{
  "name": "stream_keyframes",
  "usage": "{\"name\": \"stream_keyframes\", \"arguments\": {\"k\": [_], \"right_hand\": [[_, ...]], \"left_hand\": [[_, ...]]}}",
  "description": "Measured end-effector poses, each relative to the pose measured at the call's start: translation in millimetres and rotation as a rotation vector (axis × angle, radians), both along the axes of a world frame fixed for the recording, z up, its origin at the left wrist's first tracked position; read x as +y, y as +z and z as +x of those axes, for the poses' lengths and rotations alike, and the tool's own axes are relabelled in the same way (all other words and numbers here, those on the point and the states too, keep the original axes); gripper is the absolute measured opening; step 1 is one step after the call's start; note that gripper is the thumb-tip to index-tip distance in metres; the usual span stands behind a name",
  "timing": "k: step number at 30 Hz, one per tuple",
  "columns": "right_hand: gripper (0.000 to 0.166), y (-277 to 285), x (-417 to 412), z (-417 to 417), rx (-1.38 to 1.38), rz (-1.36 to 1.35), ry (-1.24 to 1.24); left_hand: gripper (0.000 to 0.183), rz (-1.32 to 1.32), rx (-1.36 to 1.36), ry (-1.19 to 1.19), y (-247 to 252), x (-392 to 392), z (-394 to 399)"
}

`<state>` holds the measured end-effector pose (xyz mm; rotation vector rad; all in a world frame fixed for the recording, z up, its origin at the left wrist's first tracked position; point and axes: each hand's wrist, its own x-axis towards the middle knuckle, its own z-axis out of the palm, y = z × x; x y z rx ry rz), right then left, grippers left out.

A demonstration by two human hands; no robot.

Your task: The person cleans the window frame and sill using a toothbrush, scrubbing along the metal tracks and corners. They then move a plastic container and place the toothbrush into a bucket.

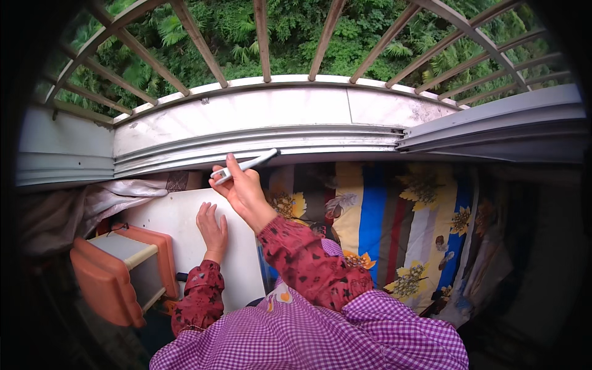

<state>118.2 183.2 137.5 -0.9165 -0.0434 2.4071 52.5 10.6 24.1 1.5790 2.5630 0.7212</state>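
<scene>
A small white-handled brush [247,165] with dark bristles at its tip is held in my right hand [243,192], above the near edge of the metal window track [323,141]. Its dark end points right, at the track's inner edge. My left hand [212,231] rests palm down, fingers a little apart, on a white board-like surface [243,259] and holds nothing. Beyond the track lies a pale sill [277,106] with a few dark stains.
Metal bars [262,46] stand outside, with green plants behind. A sliding window frame [490,120] is at the right. An orange and grey plastic stool [104,282] lies on its side at the left, below a bunched curtain [115,194]. A striped, flowered quilt [374,222] spreads at the right.
</scene>
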Motion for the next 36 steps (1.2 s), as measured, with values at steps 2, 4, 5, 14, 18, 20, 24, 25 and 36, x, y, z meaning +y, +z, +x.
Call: {"name": "stream_keyframes", "arguments": {"k": [2, 4, 5, 14, 18, 20, 24, 25, 36], "right_hand": [[0.032, -4.3, 14.9, -21.2, 0.005, -0.008, -0.053], [0.029, -14.9, 33.4, -26.2, 0.09, -0.067, -0.211], [0.027, -23.7, 50.2, -10.9, 0.138, -0.113, -0.292], [0.026, 8.9, 48.5, 21.5, -0.011, 0.203, -0.217], [0.028, -24.7, 34.5, -34.5, 0.164, 0.022, -0.17], [0.028, -41.2, 59.6, -17.3, 0.129, 0.012, -0.319], [0.035, -48.9, 138.9, 88.3, -0.114, 0.264, -0.539], [0.038, -36.3, 142.7, 94.2, -0.119, 0.315, -0.572], [0.021, -26.0, 63.7, 36.7, 0.206, -0.026, -0.413]], "left_hand": [[0.038, -0.011, 0.03, -0.005, -10.7, 12.3, -4.6], [0.035, -0.024, 0.056, 0.02, -17.4, 18.9, -3.8], [0.035, -0.036, 0.052, 0.024, -20.0, 21.6, -2.4], [0.035, -0.058, 0.056, 0.051, -16.9, 19.9, -2.4], [0.036, -0.039, 0.064, 0.035, -22.3, 20.7, -5.2], [0.035, -0.057, 0.064, 0.041, -17.6, 21.3, -2.9], [0.033, -0.075, 0.08, 0.063, -13.9, 18.2, -3.2], [0.033, -0.082, 0.087, 0.066, -13.7, 17.6, -3.4], [0.033, -0.049, 0.057, 0.043, -15.4, 16.5, -4.6]]}}
